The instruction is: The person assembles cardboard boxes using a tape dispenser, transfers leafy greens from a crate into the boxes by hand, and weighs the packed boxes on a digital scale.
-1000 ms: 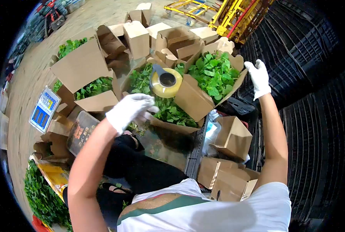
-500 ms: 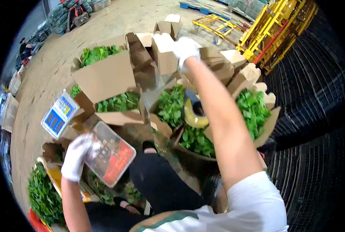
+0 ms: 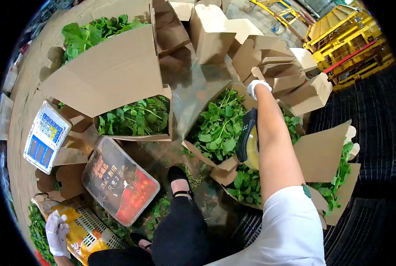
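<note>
My left hand, in a white glove, is at the lower left beside the rim of a yellow plastic basket. Its fingers are loosely bent and stand apart from the thumb. My right hand, also gloved, reaches forward to the folded cardboard boxes. A narrow cardboard flap rises just past it, and the fingers are hidden. Under my right forearm lies a roll of yellow tape with a black part, against a box of leafy greens. A clear plastic tray with red print sits between my hands.
At the left stands a scale's blue-and-white display. Large cartons of greens fill the far left, with another carton at the right. Yellow metal frames and stacked black crates border the right side. My feet are among scattered leaves.
My left hand has left the plastic tray and moved down and left to the yellow basket. My right hand has shifted right among the folded boxes. The view is now closer to the cartons.
</note>
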The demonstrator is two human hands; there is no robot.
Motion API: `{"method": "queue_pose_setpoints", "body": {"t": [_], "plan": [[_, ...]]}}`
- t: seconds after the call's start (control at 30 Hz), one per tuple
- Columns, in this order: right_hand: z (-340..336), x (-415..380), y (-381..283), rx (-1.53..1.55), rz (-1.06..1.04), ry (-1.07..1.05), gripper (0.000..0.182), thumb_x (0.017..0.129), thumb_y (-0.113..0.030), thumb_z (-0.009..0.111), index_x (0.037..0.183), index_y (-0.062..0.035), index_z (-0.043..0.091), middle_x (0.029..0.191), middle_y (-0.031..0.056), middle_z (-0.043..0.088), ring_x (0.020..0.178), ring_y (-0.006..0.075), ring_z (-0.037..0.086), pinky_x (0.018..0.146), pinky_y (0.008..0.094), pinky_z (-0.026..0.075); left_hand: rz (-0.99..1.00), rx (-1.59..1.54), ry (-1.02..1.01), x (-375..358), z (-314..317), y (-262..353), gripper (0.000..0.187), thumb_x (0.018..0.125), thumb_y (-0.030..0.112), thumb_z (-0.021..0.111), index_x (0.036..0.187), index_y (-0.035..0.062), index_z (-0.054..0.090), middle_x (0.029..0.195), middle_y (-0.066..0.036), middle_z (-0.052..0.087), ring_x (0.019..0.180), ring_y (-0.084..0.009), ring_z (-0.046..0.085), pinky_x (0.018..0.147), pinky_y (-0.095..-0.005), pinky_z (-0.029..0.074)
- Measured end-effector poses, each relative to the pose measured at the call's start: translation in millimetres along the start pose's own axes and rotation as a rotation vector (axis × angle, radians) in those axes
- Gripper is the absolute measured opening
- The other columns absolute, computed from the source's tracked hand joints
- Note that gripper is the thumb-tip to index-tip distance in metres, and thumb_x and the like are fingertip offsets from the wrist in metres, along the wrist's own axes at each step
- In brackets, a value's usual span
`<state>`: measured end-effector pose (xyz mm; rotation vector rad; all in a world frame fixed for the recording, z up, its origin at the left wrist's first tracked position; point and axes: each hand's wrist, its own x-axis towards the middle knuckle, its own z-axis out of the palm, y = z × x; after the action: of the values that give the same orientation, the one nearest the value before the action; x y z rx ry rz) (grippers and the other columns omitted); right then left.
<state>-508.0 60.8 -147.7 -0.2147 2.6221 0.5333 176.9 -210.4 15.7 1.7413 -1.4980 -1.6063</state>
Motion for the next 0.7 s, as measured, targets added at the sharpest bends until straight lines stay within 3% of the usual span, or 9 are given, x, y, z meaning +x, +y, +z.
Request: {"method": "queue_pose_setpoints", "body": {"t": [0.07,0.13,0.2,0.23,0.33,0.4,0.53,0.6,0.7], "plan": [[3.0,9.2,10.2,-0.022,0.050,-0.041,0.040,0.077,-0.031,0.053,0.114,-0.0139,0.055,0.122,0.0061,0.050,0.111,0.0219,0.048,0.089,0.0357,0.040,0.031,0.005,-0.039,3.6,2.7,0.6,0.021,0.084,0.020,0.053,0.101,0.0080,0.053,0.078,-0.003,0.060,0.054,-0.0068,0.047,0.050,-0.0192,0.037],[4.7,22.0,17.2,-0.034,0.054,-0.189,0.034,0.078,-0.024,0.051,0.110,-0.0118,0.057,0.120,0.0045,0.051,0.107,0.0220,0.052,0.086,0.0368,0.041,0.053,0.014,-0.075,4.8,3.0,0.1,0.020,0.084,0.019,0.052,0.101,0.0076,0.053,0.077,-0.004,0.060,0.053,-0.0070,0.047,0.049,-0.0192,0.037],[7.8,16.8,26.2,-0.072,0.049,0.004,0.031,0.077,-0.019,0.052,0.106,-0.0104,0.059,0.113,0.0076,0.056,0.101,0.0248,0.055,0.082,0.0362,0.044,0.051,0.016,-0.087,3.2,2.2,-1.3,0.021,0.084,0.018,0.053,0.102,0.0071,0.052,0.077,-0.004,0.060,0.053,-0.0067,0.047,0.048,-0.0185,0.037],[-1.4,17.2,32.5,-0.014,-0.011,-0.015,0.029,0.075,-0.015,0.053,0.102,-0.0097,0.061,0.108,0.0112,0.058,0.096,0.0274,0.057,0.080,0.0362,0.046,0.051,0.015,-0.088,3.0,-0.5,-2.9,0.021,0.084,0.018,0.053,0.102,0.0071,0.052,0.077,-0.004,0.060,0.053,-0.0067,0.047,0.048,-0.0185,0.037],[-24.2,-22.6,47.3,-0.081,-0.054,0.555,0.017,0.077,-0.011,0.053,0.088,-0.0055,0.065,0.097,0.0144,0.061,0.088,0.0280,0.060,0.074,0.0342,0.048,0.017,-0.008,-0.099,1.5,-12.8,-13.4,0.020,0.084,0.018,0.052,0.101,0.0073,0.052,0.077,-0.004,0.060,0.052,-0.0065,0.046,0.048,-0.0180,0.036],[-44.5,-17.6,62.3,0.081,-0.010,0.757,0.017,0.079,-0.008,0.049,0.085,-0.0043,0.064,0.092,0.0146,0.062,0.085,0.0277,0.061,0.071,0.0352,0.049,-0.003,-0.058,-0.073,-1.4,-17.2,-23.1,0.020,0.083,0.017,0.053,0.101,0.0070,0.052,0.078,-0.004,0.060,0.052,-0.0067,0.046,0.047,-0.0180,0.036],[-109.9,-58.6,91.4,0.037,0.113,0.914,0.022,0.080,-0.010,0.044,0.086,-0.0074,0.065,0.090,0.0126,0.063,0.082,0.0279,0.062,0.070,0.0361,0.049,0.041,-0.102,-0.155,-16.4,-21.8,-35.1,0.020,0.082,0.017,0.054,0.099,0.0061,0.053,0.080,-0.004,0.060,0.058,-0.0067,0.050,0.050,-0.0177,0.039],[-144.6,-85.1,102.5,0.275,0.166,1.024,0.025,0.081,-0.012,0.042,0.085,-0.0067,0.065,0.090,0.0134,0.063,0.082,0.0274,0.062,0.070,0.0370,0.049,0.080,-0.154,-0.195,-23.4,-26.5,-41.5,0.021,0.082,0.016,0.054,0.101,0.0065,0.054,0.082,-0.004,0.060,0.069,-0.0080,0.056,0.056,-0.0201,0.044],[-201.0,-135.2,115.3,0.243,0.077,1.195,0.027,0.080,-0.018,0.041,0.083,-0.0050,0.065,0.089,0.0157,0.062,0.083,0.0302,0.061,0.072,0.0389,0.048,0.157,-0.172,-0.107,-41.2,-31.1,-42.3,0.020,0.082,0.017,0.056,0.099,0.0059,0.056,0.081,-0.005,0.061,0.065,-0.0085,0.056,0.057,-0.0210,0.045]]}}
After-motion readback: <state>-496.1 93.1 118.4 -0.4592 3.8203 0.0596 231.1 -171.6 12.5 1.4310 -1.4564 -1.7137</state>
